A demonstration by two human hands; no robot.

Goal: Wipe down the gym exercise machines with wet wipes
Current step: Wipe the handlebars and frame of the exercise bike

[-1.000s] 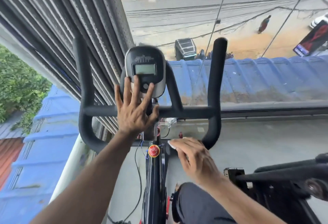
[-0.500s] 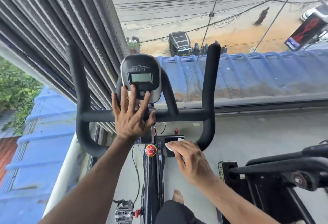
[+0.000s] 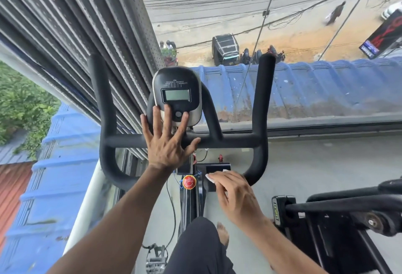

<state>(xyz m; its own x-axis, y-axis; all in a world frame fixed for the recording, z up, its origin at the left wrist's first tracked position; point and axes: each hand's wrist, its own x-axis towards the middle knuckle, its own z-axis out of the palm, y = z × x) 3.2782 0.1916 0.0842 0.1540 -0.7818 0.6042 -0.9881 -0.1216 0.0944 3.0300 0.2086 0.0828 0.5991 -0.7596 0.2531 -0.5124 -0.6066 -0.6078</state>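
Note:
An exercise bike stands before me with black handlebars (image 3: pixel 235 140) and a black and silver console (image 3: pixel 176 93) with a grey screen. My left hand (image 3: pixel 167 143) lies flat with fingers spread, palm over the crossbar and fingertips on the console's lower edge. My right hand (image 3: pixel 236 195) holds a white wet wipe (image 3: pixel 212 177) against the black frame part (image 3: pixel 217 168) below the handlebars. Most of the wipe is hidden under my fingers. A red knob (image 3: pixel 189 182) sits on the bike's frame just left of the wipe.
A second black machine (image 3: pixel 348 210) stands close at the right. A grey ribbed shutter (image 3: pixel 71 30) runs along the left. A window with a blue roof (image 3: pixel 315 89) and a street lies ahead. My knee (image 3: pixel 195 245) and a pedal (image 3: pixel 155 256) are below.
The view has shifted so the console sits lower and nearer. My left hand stays spread on the console and bar. My right hand with the wipe has slid slightly along the frame part.

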